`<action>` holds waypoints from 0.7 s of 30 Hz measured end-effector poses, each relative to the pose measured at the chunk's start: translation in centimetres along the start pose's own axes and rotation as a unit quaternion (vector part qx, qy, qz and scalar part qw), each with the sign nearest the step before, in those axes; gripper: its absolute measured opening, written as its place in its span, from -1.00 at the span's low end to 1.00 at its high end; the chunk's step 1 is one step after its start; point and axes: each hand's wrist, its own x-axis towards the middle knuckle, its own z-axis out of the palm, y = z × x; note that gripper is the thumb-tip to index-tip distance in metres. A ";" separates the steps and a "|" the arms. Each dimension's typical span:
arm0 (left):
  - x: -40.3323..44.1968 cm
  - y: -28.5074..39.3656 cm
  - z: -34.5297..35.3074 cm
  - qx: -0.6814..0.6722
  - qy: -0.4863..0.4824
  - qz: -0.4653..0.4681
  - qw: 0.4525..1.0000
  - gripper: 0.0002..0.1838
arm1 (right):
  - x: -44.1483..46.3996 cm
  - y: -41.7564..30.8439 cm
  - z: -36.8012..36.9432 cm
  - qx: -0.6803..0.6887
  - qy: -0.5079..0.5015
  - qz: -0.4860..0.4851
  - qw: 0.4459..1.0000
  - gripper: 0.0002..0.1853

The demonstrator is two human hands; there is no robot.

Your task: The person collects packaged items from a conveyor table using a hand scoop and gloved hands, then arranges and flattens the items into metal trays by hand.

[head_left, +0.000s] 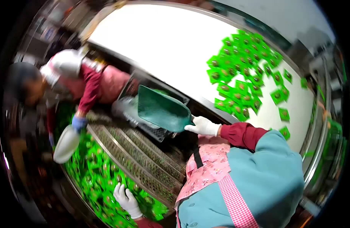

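My right hand (204, 125), in a white glove, grips the handle of a green scoop (161, 110). The scoop is held over a dark plastic crate (159, 133) with a clear bag in it; I see nothing in the scoop's pan. My left hand (127, 201), gloved in white too, is over a heap of small bright green packets (95, 171), its fingers apart. Whether its fingertips touch a packet I cannot tell. Each packet shows a round brownish thing at its middle.
Across from me a person (93, 81) leans over the heap, holding a white scoop (66, 144) in a blue glove. A perforated metal slope (133, 155) lies between heap and crate. On the white belt (156, 38) many green packets (243, 68) lie scattered at its right end.
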 end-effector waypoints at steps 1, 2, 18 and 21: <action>2.2 0.7 0.4 -0.006 -0.014 0.031 0.999 -0.69 | -0.2 1.5 -0.5 -0.051 0.017 0.022 0.998 -0.35; 4.0 1.5 0.8 0.001 -0.029 0.077 0.997 -0.68 | -0.9 2.1 -2.1 -0.134 0.054 0.016 0.989 -0.42; 21.0 16.9 14.6 -0.044 -0.259 0.392 0.881 -0.72 | -39.5 27.2 -12.3 -0.124 0.504 0.692 0.502 -0.66; 23.2 20.5 19.7 -0.080 -0.271 0.426 0.860 -0.71 | -42.7 29.3 -7.9 -0.056 0.510 0.706 0.488 -0.61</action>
